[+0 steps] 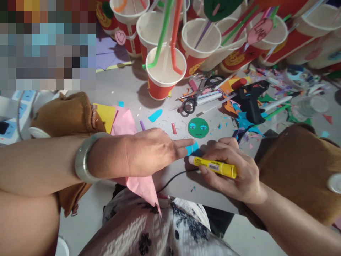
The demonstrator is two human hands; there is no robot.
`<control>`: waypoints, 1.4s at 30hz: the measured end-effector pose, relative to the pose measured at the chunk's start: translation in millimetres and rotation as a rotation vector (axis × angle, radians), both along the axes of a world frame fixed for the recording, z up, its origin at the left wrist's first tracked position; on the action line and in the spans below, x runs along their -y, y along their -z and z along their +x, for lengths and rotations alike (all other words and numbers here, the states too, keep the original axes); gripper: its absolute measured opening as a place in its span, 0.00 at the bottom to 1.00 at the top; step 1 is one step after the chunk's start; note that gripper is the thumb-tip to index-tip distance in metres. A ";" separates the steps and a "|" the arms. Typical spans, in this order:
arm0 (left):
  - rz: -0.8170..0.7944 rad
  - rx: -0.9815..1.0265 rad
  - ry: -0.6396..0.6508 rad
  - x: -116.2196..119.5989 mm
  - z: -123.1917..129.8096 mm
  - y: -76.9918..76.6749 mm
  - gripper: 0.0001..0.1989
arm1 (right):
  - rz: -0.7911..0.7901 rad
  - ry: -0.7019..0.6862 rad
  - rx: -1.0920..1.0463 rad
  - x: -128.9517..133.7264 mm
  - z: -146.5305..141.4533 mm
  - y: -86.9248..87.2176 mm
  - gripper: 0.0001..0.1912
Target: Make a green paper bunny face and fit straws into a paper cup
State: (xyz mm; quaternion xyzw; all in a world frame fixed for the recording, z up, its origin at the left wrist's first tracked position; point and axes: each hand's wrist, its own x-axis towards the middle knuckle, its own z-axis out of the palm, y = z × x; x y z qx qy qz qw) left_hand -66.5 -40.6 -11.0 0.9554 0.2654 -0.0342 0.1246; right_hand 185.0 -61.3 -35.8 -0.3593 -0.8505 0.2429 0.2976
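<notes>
Gripped in my right hand [231, 170] is a yellow glue stick [215, 167], its white end pointing left. That end is close to a small blue paper piece [194, 147] on the table. My left hand [144, 151] reaches in from the left with its fingers stretched out, the fingertips at the blue piece. Just beyond lies a green paper disc [198, 128] with a face on it. A pink paper sheet [145, 190] extends beneath my left wrist. The rest of my left fingers are hidden from this angle.
Paper cups [165, 69] holding straws line the back. Scissors [193, 101], a black glue gun [252, 99] and coloured scraps lie on the right half. A black cable [173, 177] runs near the front edge. Brown bags [64, 113] flank the workspace.
</notes>
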 end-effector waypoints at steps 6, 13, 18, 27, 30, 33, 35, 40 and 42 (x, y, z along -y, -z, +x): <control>0.053 0.035 0.059 -1.3 0.2 -0.5 0.29 | -0.087 -0.070 -0.074 -2.0 1.2 -1.2 0.08; -0.015 -0.006 0.131 -8.4 -1.7 3.3 0.28 | 0.046 0.545 -0.479 -5.3 23.4 2.3 0.05; -0.037 -0.044 0.230 -14.6 3.3 -0.9 0.28 | -0.057 0.575 -0.489 -12.9 31.0 6.9 0.08; -0.015 -0.075 0.247 -17.5 8.6 -15.1 0.24 | 0.328 0.460 -0.391 -30.9 38.1 -8.3 0.22; -0.024 -0.080 0.198 -15.7 8.1 -18.2 0.21 | 0.385 0.597 -0.416 -32.2 51.9 -34.8 0.20; -0.086 -0.072 0.144 -15.7 10.0 -19.6 0.18 | 0.165 0.655 -0.447 -30.5 61.6 -54.8 0.13; -0.143 -0.069 0.123 -16.5 12.0 -20.0 0.16 | 0.085 0.693 -0.441 -28.7 65.3 -58.7 0.12; -0.113 -0.037 0.112 -17.0 12.8 -20.1 0.18 | -0.108 0.680 -0.400 -27.1 74.9 -47.7 0.15; -0.095 -0.019 0.118 -16.8 11.9 -18.7 0.19 | -0.122 0.685 -0.411 -29.0 81.0 -43.3 0.16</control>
